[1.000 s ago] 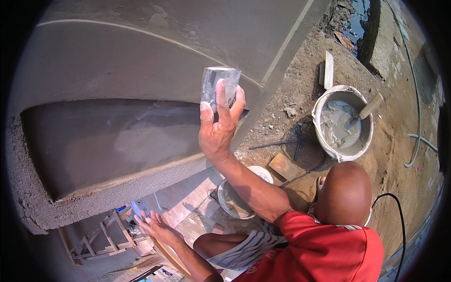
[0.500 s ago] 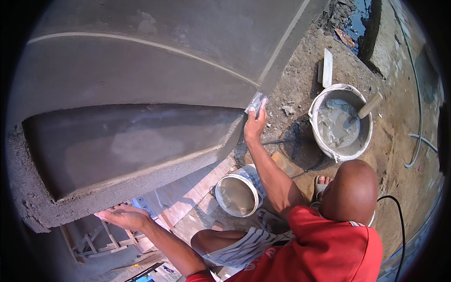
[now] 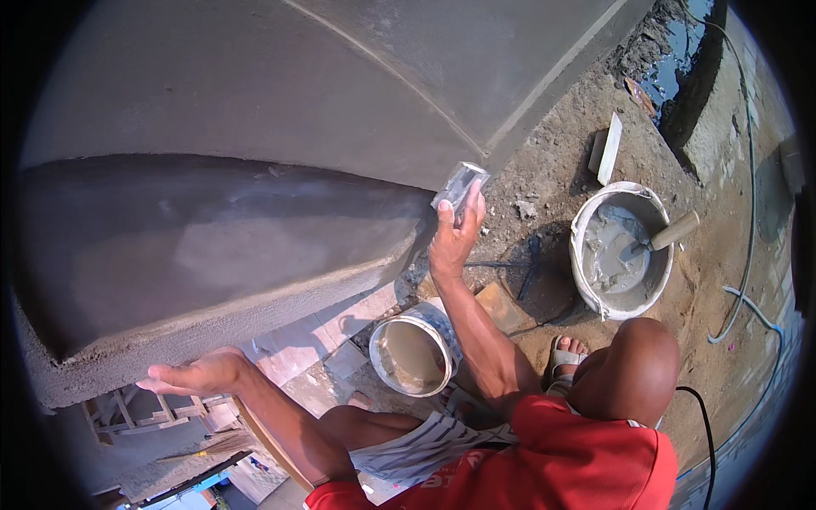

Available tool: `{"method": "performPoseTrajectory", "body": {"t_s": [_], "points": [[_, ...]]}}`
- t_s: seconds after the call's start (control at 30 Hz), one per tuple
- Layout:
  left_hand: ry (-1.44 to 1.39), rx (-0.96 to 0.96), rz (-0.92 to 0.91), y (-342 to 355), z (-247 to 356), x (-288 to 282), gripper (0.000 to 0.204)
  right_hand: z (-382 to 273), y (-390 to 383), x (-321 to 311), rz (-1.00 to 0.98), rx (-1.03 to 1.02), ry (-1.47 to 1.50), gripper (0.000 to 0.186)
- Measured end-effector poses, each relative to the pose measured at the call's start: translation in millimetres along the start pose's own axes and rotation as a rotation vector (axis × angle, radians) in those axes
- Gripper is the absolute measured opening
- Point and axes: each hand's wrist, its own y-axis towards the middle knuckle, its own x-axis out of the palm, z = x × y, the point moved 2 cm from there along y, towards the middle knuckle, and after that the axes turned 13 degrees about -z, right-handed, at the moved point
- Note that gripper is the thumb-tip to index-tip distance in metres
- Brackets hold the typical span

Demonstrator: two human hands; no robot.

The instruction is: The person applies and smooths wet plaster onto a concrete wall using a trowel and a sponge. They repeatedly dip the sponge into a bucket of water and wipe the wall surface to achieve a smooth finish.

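Note:
My right hand (image 3: 455, 242) grips a small, shiny, clear-looking piece (image 3: 461, 185) between thumb and fingers. The piece rests at the corner of the smooth grey cement surface (image 3: 212, 98), beside a recess (image 3: 246, 246); its exact kind I cannot make out. Below the rough front rim (image 3: 221, 327) of the recess, my left hand (image 3: 200, 371) is open, thumb and fingers stretched out with nothing in them. Whether it touches the rim I cannot tell. On the right, a white bucket (image 3: 579, 268) holds wet grey mix (image 3: 614, 255) and a trowel (image 3: 674, 230) with a wooden handle.
A second white bucket (image 3: 448, 344) with murky contents stands under my right forearm. Behind the mix bucket lies a flat pale board-like piece (image 3: 609, 149). A hose (image 3: 754, 195) runs along the ground at the far right. Wooden framing (image 3: 149, 412) shows at lower left.
The view has shifted over the cement. My right hand still grips the clear piece at the corner, now tilted and more fully in sight. My left hand stays open beneath the rim, slightly farther left.

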Motion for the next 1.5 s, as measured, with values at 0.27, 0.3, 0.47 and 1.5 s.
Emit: {"method": "performPoseTrajectory", "body": {"t_s": [0.27,0.3,0.47,1.5], "points": [[0.015,0.003,-0.018,-2.4,3.3,14.1,0.09,30.4,35.6,-12.9,0.105,0.119,0.16,0.065],[0.013,-0.007,-0.011,-2.4,3.7,12.1,0.088,27.1,23.6,-7.9,0.076,0.101,0.161,0.064],[0.017,0.003,-0.03,0.3,-5.9,1.3,0.083,5.7,17.6,-1.5,0.016,0.029,0.118,0.067],[-0.026,-0.033,-0.062,-0.2,-10.1,-0.9,0.086,-21.1,7.2,5.6,0.001,0.285,0.231,0.066]]}}
